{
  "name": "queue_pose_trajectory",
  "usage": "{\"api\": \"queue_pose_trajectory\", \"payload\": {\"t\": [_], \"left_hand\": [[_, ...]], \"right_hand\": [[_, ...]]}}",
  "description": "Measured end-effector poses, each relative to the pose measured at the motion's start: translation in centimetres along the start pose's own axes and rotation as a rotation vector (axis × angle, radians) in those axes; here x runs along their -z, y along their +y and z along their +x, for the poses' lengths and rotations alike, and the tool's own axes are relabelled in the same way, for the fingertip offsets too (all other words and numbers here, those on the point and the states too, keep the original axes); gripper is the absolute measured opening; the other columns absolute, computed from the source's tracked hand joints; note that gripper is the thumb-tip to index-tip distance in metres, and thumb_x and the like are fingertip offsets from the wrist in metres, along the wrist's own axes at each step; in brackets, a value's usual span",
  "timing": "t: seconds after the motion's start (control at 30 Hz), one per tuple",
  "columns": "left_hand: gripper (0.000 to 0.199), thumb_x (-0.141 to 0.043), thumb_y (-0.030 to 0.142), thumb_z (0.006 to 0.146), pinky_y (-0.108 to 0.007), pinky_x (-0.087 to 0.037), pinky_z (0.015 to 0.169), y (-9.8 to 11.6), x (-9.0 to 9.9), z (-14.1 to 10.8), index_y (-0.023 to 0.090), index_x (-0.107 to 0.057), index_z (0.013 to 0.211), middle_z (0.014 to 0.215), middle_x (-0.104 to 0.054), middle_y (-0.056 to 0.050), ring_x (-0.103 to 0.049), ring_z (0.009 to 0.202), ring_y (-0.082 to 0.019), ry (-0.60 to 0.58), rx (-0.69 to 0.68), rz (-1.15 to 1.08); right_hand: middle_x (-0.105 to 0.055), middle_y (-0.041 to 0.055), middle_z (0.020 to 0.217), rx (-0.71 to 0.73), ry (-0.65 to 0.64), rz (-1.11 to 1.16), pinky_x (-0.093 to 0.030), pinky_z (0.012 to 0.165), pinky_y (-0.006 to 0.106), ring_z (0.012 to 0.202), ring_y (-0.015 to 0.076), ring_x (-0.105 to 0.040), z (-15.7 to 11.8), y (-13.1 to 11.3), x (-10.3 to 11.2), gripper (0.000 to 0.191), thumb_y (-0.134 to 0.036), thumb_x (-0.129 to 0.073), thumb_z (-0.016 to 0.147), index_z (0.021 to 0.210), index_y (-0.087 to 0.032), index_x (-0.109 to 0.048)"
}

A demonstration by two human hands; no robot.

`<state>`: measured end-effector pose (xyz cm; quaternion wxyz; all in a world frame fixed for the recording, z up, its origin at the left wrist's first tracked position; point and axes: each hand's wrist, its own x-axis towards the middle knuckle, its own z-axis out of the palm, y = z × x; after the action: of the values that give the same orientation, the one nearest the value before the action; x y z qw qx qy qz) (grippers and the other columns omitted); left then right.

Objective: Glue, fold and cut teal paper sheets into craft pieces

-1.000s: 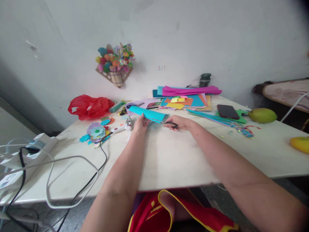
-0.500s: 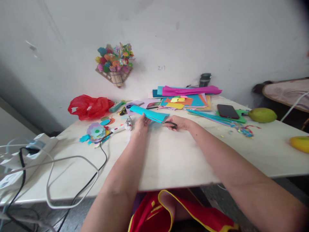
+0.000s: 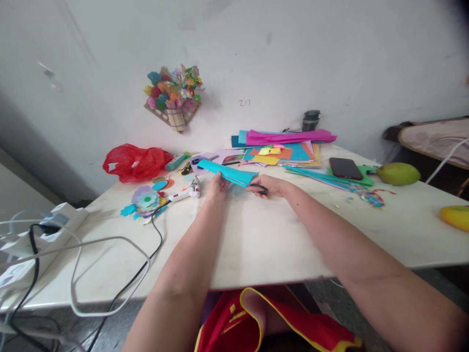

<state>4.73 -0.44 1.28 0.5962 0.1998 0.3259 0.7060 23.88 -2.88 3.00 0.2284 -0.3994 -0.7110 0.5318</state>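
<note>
A folded sheet of bright blue paper [image 3: 229, 172] is held just over the table, slanting down to the right. My left hand [image 3: 217, 186] grips its near edge around the middle, thumb on top. In my right hand [image 3: 271, 186] are scissors with black handles [image 3: 259, 188], the fingers wrapped round the loops. The scissors' blades are at the right end of the paper, mostly hidden by it. Left of my left hand lies a white glue gun [image 3: 185, 194] with a black cord.
Paper flowers [image 3: 146, 199] and a red plastic bag [image 3: 134, 162] lie on the left. Coloured sheets [image 3: 282, 152] are stacked at the back. Blue strips [image 3: 318, 177], a phone [image 3: 345, 168] and a mango [image 3: 398, 174] sit right. A power strip [image 3: 54, 234] with loose cables occupies the left edge.
The scissors have shifted slightly left along the near edge of the blue paper, and their blades show less. My left hand stays in almost the same place.
</note>
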Motion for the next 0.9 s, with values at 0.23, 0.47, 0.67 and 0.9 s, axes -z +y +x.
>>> {"api": "queue_pose_trajectory", "payload": {"t": [0.23,0.47,0.67,0.9], "left_hand": [[0.010,-0.051,0.017,0.080,-0.031,-0.050,0.072,-0.16,0.07,-0.04,0.015,-0.056,0.072,0.065,-0.064,-0.003,-0.063,0.065,-0.015,-0.035,-0.012,-0.006],[0.009,-0.051,0.016,0.080,-0.031,-0.051,0.073,-0.04,-0.05,-0.19,0.014,-0.056,0.073,0.064,-0.064,-0.003,-0.063,0.065,-0.014,-0.030,0.000,-0.019],[0.006,-0.052,0.016,0.080,-0.032,-0.051,0.073,-0.02,-0.12,-0.14,0.014,-0.056,0.075,0.063,-0.062,-0.002,-0.063,0.066,-0.014,-0.017,-0.001,-0.025],[0.008,-0.051,0.016,0.081,-0.031,-0.050,0.074,0.13,-0.20,-0.33,0.015,-0.055,0.074,0.059,-0.061,-0.002,-0.062,0.064,-0.015,0.002,0.040,-0.032]], "right_hand": [[-0.049,-0.0036,0.045,0.044,0.005,-0.026,-0.025,0.032,0.015,0.032,0.0020,-0.036,-0.16,-0.21,-0.14,0.034,-0.044,-0.066,0.066,0.063,-0.012,-0.052],[-0.048,-0.0038,0.044,0.047,0.012,-0.028,-0.023,0.032,0.016,0.031,0.0018,-0.035,-0.36,-0.50,-0.31,0.029,-0.038,-0.066,0.067,0.061,-0.012,-0.052],[-0.048,-0.0046,0.045,0.044,0.019,-0.032,-0.022,0.032,0.016,0.032,0.0020,-0.035,-0.39,-0.49,-0.34,0.030,-0.039,-0.066,0.066,0.064,-0.012,-0.053],[-0.048,-0.0044,0.045,0.040,0.018,-0.042,-0.022,0.032,0.016,0.032,0.0018,-0.035,-0.39,-0.42,-0.28,0.033,-0.042,-0.066,0.066,0.064,-0.013,-0.052]]}}
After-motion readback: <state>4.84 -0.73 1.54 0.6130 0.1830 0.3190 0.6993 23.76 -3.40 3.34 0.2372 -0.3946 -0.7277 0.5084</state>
